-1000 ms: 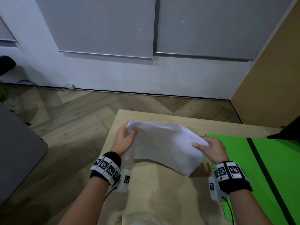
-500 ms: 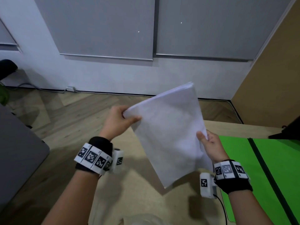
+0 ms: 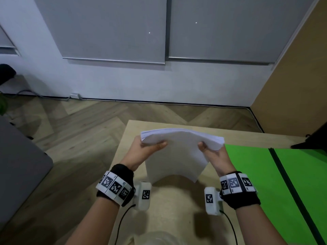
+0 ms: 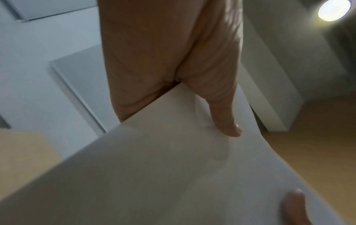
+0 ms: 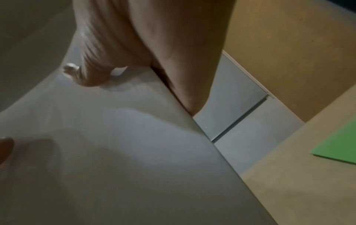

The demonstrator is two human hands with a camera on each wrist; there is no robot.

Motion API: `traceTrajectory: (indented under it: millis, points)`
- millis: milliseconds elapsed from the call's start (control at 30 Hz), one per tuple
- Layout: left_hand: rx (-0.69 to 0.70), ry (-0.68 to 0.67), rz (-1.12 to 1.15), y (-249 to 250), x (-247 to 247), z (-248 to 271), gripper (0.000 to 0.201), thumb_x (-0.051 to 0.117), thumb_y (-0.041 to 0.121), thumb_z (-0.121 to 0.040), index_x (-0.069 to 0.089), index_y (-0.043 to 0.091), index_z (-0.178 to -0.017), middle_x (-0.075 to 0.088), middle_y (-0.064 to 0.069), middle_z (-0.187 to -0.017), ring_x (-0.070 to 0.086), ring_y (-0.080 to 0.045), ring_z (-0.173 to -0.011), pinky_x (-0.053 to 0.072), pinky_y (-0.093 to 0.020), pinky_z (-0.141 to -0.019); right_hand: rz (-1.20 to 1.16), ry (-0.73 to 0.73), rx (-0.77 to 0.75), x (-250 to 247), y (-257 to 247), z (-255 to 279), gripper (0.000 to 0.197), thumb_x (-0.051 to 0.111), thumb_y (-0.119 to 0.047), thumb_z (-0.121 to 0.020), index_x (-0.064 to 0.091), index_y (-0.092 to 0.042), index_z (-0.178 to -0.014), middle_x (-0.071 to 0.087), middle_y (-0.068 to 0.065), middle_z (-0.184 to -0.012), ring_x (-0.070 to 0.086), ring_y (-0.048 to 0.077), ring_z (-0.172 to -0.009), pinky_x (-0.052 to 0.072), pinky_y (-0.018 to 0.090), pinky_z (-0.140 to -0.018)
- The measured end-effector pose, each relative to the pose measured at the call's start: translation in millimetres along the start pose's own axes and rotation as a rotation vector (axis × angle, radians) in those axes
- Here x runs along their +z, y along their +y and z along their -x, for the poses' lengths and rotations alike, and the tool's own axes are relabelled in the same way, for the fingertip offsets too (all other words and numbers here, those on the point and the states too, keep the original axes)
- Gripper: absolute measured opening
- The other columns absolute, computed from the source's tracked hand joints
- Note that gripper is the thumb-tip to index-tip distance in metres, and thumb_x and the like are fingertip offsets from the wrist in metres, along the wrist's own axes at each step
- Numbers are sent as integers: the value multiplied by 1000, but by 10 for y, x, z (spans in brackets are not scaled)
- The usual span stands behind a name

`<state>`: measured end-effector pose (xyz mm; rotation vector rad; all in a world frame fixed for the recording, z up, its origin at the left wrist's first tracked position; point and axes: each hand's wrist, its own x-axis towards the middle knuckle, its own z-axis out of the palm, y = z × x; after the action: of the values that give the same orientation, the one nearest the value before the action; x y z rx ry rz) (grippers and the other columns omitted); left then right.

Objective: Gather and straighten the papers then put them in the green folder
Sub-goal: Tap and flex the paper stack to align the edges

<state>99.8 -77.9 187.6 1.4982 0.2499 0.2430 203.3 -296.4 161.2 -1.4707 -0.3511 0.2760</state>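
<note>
White papers (image 3: 177, 156), one bowed stack, pinched at either side by left hand (image 3: 141, 152) and right hand (image 3: 216, 156); one green folder (image 3: 300, 183) lies open beside them.

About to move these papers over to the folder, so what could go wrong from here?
1. The paper stack bows upward between the left hand and the right hand, each gripping only a side edge; inner sheets may slip or fan out.
2. Its lower edge hangs free above the table, so tapping it down bent could crease corners.
3. The green folder lies open to the right; a skewed stack may overhang it.
</note>
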Motion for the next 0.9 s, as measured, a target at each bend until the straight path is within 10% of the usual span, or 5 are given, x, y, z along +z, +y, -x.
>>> traceTrajectory:
  millis: [100, 233, 367, 567, 900]
  points:
    - [0, 39, 34, -31, 11, 44, 27, 69, 6, -84, 70, 3, -111, 75, -6, -106, 70, -10, -93, 55, -20, -79, -31, 82, -17, 42, -183, -30, 45, 61, -55, -72, 66, -11, -70, 69, -9, -57, 61, -4, -54, 48, 11, -54]
    - [58, 123, 27, 17, 89, 9, 32, 59, 34, -92, 74, 7, -101, 74, -14, -101, 65, -17, -85, 50, -32, -76, 56, 123, -115, 101, -233, -91, 92, 45, -76, -70, 56, 16, -73, 49, 11, -60, 42, 14, -58, 35, 24, -52]
    - [82, 185, -14, 99, 201, -80, 41, 48, 47, -91, 76, 17, -90, 71, 2, -81, 62, -8, -74, 49, -27, -68, 105, 107, -168, 173, -289, -102, 60, 53, -68, -72, 68, -10, -65, 52, -5, -56, 43, 7, -57, 34, 22, -53]
    - [201, 83, 11, 151, 145, -203, 57, 49, 60, -87, 75, 11, -104, 75, -16, -100, 68, -20, -88, 54, -35, -76, 19, 103, -289, 126, -474, -137, 17, 60, -25, -85, 75, -18, -88, 75, -15, -79, 64, -1, -76, 50, 17, -69]
    - [136, 114, -72, 137, 137, -198, 17, 67, 20, -88, 76, 8, -96, 75, 2, -85, 68, -5, -78, 52, -17, -68, 79, 118, -198, 126, -360, -123, 9, 66, -5, -82, 75, -7, -86, 75, -7, -74, 65, -1, -69, 49, 14, -66]
